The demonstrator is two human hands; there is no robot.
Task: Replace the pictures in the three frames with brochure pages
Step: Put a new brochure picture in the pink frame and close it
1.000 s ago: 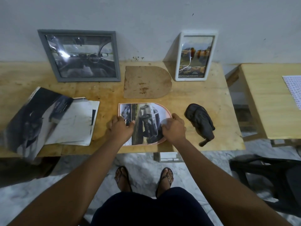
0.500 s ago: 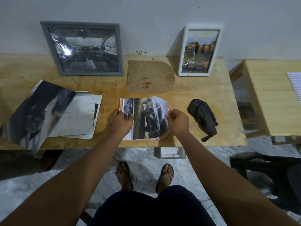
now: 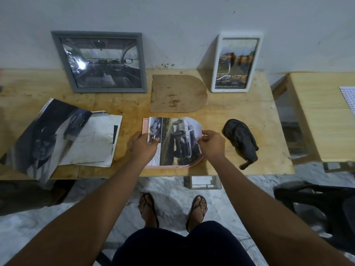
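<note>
A pink arched frame (image 3: 146, 125) lies flat near the table's front edge, with a cut brochure page (image 3: 176, 141) showing a car on top of it. My left hand (image 3: 144, 145) presses the page's left side with its fingers bent over the edge. My right hand (image 3: 211, 144) pinches the page's right edge, which curls upward off the frame. The frame's brown arched backing board (image 3: 177, 94) lies behind it. A grey frame (image 3: 99, 61) with a car-interior picture and a white frame (image 3: 236, 62) with a colour page lean against the wall.
An open brochure with loose pages (image 3: 63, 135) lies at the left. A dark carved elephant figure (image 3: 241, 140) lies right of my right hand. A second wooden table (image 3: 317, 120) stands to the right, and a dark chair (image 3: 317, 208) sits at lower right.
My right hand has lifted the page's right edge, which lay flat on the frame before. My left hand stays on the page's left side.
</note>
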